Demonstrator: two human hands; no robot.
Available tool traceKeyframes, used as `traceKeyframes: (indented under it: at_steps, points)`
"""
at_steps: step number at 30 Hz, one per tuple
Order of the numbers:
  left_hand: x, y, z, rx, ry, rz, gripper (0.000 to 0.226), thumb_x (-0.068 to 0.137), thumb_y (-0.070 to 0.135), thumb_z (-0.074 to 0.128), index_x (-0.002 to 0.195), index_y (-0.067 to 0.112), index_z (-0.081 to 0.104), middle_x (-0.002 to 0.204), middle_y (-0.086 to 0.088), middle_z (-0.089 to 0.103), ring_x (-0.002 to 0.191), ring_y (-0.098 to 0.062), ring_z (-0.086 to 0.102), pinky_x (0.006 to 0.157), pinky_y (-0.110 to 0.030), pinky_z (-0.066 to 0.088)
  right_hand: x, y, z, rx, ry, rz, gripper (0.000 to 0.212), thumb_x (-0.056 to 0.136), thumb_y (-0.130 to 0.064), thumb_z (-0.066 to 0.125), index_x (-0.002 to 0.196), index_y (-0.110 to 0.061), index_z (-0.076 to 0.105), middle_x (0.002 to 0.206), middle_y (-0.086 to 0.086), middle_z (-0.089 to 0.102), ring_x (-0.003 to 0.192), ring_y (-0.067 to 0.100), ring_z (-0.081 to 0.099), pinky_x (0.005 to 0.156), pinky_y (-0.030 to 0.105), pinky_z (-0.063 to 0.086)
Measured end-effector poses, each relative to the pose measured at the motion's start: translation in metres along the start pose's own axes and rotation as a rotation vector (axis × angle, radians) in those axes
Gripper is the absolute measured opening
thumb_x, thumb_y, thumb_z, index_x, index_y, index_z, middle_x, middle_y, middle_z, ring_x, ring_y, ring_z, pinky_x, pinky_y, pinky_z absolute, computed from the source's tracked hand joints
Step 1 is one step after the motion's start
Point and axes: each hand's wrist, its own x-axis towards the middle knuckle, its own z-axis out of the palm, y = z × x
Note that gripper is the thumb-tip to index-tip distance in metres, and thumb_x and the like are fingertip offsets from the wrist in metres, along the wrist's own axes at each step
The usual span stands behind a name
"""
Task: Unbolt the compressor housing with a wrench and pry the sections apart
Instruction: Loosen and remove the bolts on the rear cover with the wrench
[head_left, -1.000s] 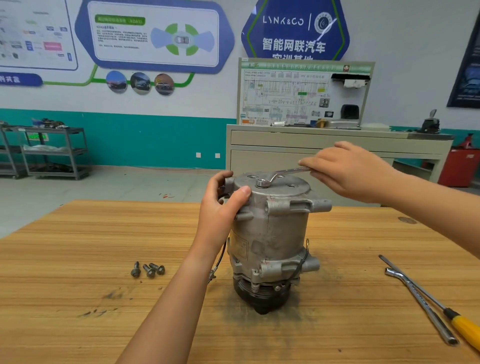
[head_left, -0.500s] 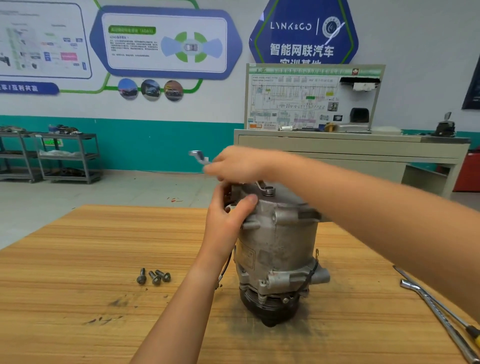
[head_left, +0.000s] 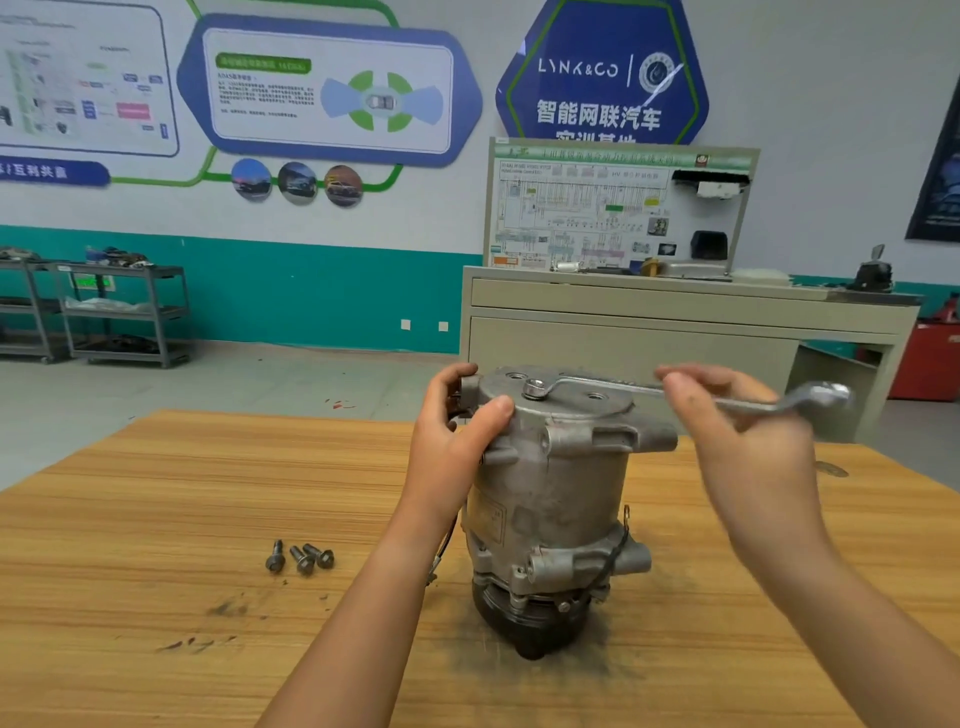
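A compressor stands upright, pulley end down, mid-way across a wooden surface. The left hand curls its grip round the housing's top rim. The right hand pinches a wrench, its ring seated over a top bolt. Three loose bolts lie to the left.

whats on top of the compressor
The ring end of the wrench sits over a bolt, covering most of it; two open holes show beside it.
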Motion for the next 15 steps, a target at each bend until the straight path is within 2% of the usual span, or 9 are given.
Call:
traceKeyframes:
  at_steps: [2, 4, 6, 7, 8, 10, 11, 13, 15]
  points:
    - [0.000, -0.002, 0.002, -0.032, 0.019, 0.010, 0.055, 0.055, 0.058, 0.061, 0.106, 0.040, 0.052, 0.111, 0.007, 0.056, 0.108, -0.011, 0.055, 0.088, -0.029, 0.050, 0.037, 0.011, 0.003, -0.055, -0.032, 0.240, 0.015, 0.081, -0.038, 0.062, 0.086, -0.024, 0.065, 0.082, -0.017, 0.063, 0.086, 0.001, 0.058, 0.060, 0.014, 0.036]
    - [0.000, -0.004, 0.001, -0.053, 0.032, 0.002, 0.056, 0.054, 0.058, 0.061, 0.107, 0.039, 0.051, 0.113, 0.005, 0.057, 0.109, -0.013, 0.056, 0.090, -0.033, 0.051, 0.075, 0.016, 0.020, -0.158, -0.179, 0.404, 0.022, 0.081, -0.036, 0.066, 0.092, -0.016, 0.064, 0.094, -0.005, 0.067, 0.090, 0.011, 0.057, 0.061, 0.023, 0.032]
    - [0.002, -0.005, 0.000, -0.060, 0.025, -0.016, 0.057, 0.054, 0.058, 0.061, 0.107, 0.038, 0.051, 0.114, 0.004, 0.057, 0.109, -0.014, 0.056, 0.091, -0.035, 0.051, 0.104, 0.006, 0.048, -0.245, -0.346, 0.482, 0.033, 0.080, -0.033, 0.068, 0.100, -0.008, 0.060, 0.098, 0.002, 0.069, 0.084, 0.012, 0.060, 0.061, 0.026, 0.030]
    - [0.002, -0.005, 0.000, -0.059, 0.018, -0.012, 0.058, 0.054, 0.058, 0.060, 0.107, 0.038, 0.051, 0.114, 0.004, 0.057, 0.109, -0.014, 0.055, 0.091, -0.035, 0.051, 0.113, -0.001, 0.064, -0.323, -0.431, 0.462, 0.037, 0.080, -0.033, 0.068, 0.101, -0.005, 0.057, 0.094, 0.002, 0.070, 0.080, 0.011, 0.061, 0.063, 0.026, 0.031]
    - [0.001, -0.004, 0.001, -0.043, 0.015, -0.001, 0.058, 0.054, 0.058, 0.060, 0.107, 0.038, 0.051, 0.113, 0.004, 0.057, 0.109, -0.013, 0.056, 0.090, -0.033, 0.051, 0.121, -0.008, 0.081, -0.448, -0.518, 0.389, 0.034, 0.081, -0.032, 0.068, 0.099, -0.005, 0.057, 0.088, 0.002, 0.069, 0.077, 0.011, 0.061, 0.064, 0.024, 0.032]
    - [0.000, -0.004, 0.002, -0.022, 0.028, 0.010, 0.058, 0.054, 0.058, 0.060, 0.108, 0.038, 0.051, 0.111, 0.006, 0.057, 0.107, -0.011, 0.056, 0.086, -0.026, 0.051, 0.122, -0.028, 0.116, -0.770, -0.657, 0.155, 0.017, 0.085, -0.024, 0.063, 0.082, -0.008, 0.056, 0.074, 0.000, 0.060, 0.065, 0.010, 0.054, 0.053, 0.020, 0.034]
    - [-0.001, -0.003, 0.002, -0.020, 0.044, 0.013, 0.058, 0.054, 0.058, 0.060, 0.108, 0.038, 0.051, 0.110, 0.008, 0.057, 0.106, -0.009, 0.056, 0.086, -0.023, 0.050, 0.113, -0.038, 0.132, -0.898, -0.700, 0.032, 0.015, 0.087, -0.017, 0.059, 0.076, -0.009, 0.052, 0.070, 0.001, 0.053, 0.060, 0.010, 0.048, 0.050, 0.020, 0.034]
    - [0.002, -0.003, 0.001, 0.016, 0.043, -0.002, 0.056, 0.058, 0.055, 0.060, 0.110, 0.035, 0.050, 0.113, 0.007, 0.059, 0.107, -0.006, 0.056, 0.089, -0.022, 0.048, 0.084, -0.053, 0.158, -0.978, -0.788, -0.150, 0.020, 0.089, -0.010, 0.049, 0.070, -0.011, 0.042, 0.069, 0.002, 0.044, 0.063, 0.015, 0.044, 0.061, 0.027, 0.039]
    - [0.007, 0.000, 0.004, 0.155, -0.049, -0.135, 0.052, 0.077, 0.041, 0.062, 0.122, 0.020, 0.047, 0.124, -0.002, 0.055, 0.118, -0.014, 0.049, 0.097, -0.025, 0.038, 0.043, -0.058, 0.165, -0.962, -0.793, -0.375, 0.016, 0.091, -0.021, 0.049, 0.078, -0.012, 0.046, 0.078, 0.000, 0.052, 0.076, 0.019, 0.050, 0.088, 0.040, 0.036]
